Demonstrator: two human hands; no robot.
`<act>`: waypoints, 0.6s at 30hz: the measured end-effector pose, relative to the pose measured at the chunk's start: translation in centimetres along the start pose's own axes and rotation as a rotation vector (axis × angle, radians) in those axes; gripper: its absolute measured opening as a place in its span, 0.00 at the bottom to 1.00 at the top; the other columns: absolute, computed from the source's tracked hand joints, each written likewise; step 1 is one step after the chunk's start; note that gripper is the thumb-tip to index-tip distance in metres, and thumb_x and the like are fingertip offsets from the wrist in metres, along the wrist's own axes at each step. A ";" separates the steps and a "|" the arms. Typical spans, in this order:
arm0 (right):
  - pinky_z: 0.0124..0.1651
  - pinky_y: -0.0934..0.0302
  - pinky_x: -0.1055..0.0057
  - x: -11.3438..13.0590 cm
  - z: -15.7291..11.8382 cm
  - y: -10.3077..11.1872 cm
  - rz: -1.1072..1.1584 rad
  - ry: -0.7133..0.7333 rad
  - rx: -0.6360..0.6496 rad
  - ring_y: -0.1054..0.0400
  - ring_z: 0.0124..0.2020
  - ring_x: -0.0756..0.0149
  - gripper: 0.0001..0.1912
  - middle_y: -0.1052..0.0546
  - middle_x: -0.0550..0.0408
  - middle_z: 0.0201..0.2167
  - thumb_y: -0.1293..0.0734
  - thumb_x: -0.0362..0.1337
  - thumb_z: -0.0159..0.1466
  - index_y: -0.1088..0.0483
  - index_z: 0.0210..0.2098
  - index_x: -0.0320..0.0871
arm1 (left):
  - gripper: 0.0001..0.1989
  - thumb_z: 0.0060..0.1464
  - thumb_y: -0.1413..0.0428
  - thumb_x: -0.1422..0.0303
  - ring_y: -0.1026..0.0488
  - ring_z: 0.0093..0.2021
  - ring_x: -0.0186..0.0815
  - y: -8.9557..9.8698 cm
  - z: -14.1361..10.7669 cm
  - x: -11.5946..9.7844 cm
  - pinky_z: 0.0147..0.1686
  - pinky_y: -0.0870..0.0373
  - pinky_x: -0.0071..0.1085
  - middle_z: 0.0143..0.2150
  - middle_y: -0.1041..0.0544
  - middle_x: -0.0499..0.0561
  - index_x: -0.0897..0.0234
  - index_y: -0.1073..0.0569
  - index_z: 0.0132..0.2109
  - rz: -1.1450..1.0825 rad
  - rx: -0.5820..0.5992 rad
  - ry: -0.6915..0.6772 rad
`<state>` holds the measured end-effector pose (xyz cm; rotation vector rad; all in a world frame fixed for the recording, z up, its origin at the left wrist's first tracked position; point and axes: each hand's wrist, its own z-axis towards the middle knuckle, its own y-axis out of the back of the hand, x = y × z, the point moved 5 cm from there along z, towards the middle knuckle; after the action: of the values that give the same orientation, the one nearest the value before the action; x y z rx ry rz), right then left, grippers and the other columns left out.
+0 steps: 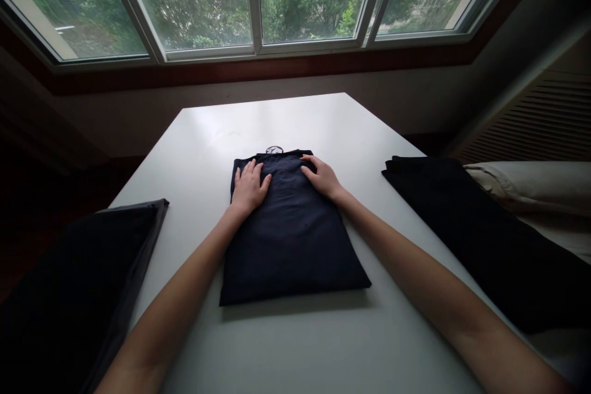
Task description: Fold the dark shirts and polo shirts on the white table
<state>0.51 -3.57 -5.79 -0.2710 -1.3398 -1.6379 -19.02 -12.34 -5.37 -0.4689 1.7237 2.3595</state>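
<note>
A dark navy garment, folded into a flat block, lies in the middle of the white table. At its far edge a small pale loop or label shows; I cannot tell which. My left hand rests flat on the garment's upper left part, fingers spread. On the upper right part lies my right hand, its fingers stretched out toward the far edge. Neither hand grips the cloth. The kind of garment cannot be made out.
Dark folded cloth lies at the table's left side. On the right is a black folded cloth, with a beige fabric bundle beside it. Beyond the table's far edge stands a wall with a wide window.
</note>
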 end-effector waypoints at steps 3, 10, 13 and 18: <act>0.60 0.40 0.61 -0.5 0.0 0.5 0.126 0.000 -0.041 0.31 0.54 0.58 0.18 0.25 0.48 0.51 0.38 0.38 0.61 0.29 0.49 0.41 | 0.20 0.61 0.51 0.61 0.43 0.67 0.45 0.7 0.2 0.1 0.68 0.57 0.49 0.65 0.36 0.61 0.64 0.31 0.57 -0.133 -0.074 -0.010; 0.55 0.36 0.59 -1.4 0.1 0.7 0.351 -0.040 -0.144 0.29 0.47 0.59 0.15 0.23 0.47 0.44 0.37 0.38 0.58 0.28 0.42 0.40 | 0.07 0.48 0.51 0.74 0.27 0.35 0.34 2.5 0.6 6.3 0.42 0.30 0.32 0.32 0.25 0.50 0.63 0.28 0.32 -0.830 -0.605 0.258; 0.53 0.35 0.60 -1.9 0.0 0.8 0.455 -0.105 -0.178 0.29 0.45 0.60 0.14 0.23 0.48 0.43 0.37 0.38 0.56 0.29 0.40 0.41 | 0.04 0.44 0.49 0.73 0.29 0.31 0.30 2.0 0.8 8.2 0.37 0.31 0.27 0.28 0.27 0.46 0.63 0.30 0.29 -1.085 -0.655 0.356; 0.50 0.34 0.61 -1.8 -0.1 1.3 0.508 -0.140 -0.266 0.29 0.42 0.61 0.11 0.23 0.48 0.39 0.38 0.37 0.55 0.30 0.36 0.41 | 0.04 0.40 0.47 0.73 0.30 0.29 0.28 2.1 1.0 8.4 0.35 0.32 0.25 0.28 0.29 0.46 0.63 0.31 0.29 -1.308 -0.565 0.405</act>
<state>2.50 -2.60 -6.24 -0.8275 -1.0376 -1.3727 -27.68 -12.41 -6.25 -1.6041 0.3716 1.6551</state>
